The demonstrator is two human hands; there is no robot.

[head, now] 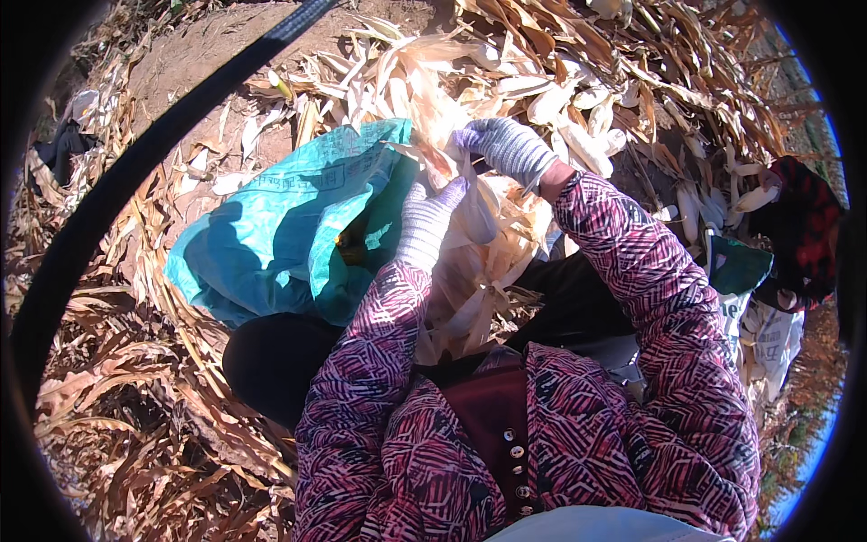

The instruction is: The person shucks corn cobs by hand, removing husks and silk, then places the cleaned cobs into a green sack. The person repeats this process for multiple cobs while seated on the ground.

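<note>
In front of me, my left hand point(430, 220), in a pale knitted glove, grips an ear of corn point(439, 168) partly wrapped in dry husk. Gloved the same way, my right hand point(506, 150) pinches the husk near the upper end of that ear. A loose flap of husk point(478, 213) hangs below my fingers. The kernels are hidden from view. Beside my left hand lies a teal woven sack point(264, 223) bearing writing, its mouth facing my wrist, with something yellow showing inside. Torn husks point(474, 305) are heaped between my legs.
Corn ears in husk point(582, 146) and dry stalks point(677, 61) pile up ahead and to the right. At far right, a person in a checked sleeve point(809, 230) holds an ear; a white sack point(772, 345) lies nearby. A black strap-like band point(135, 162) crosses the left side.
</note>
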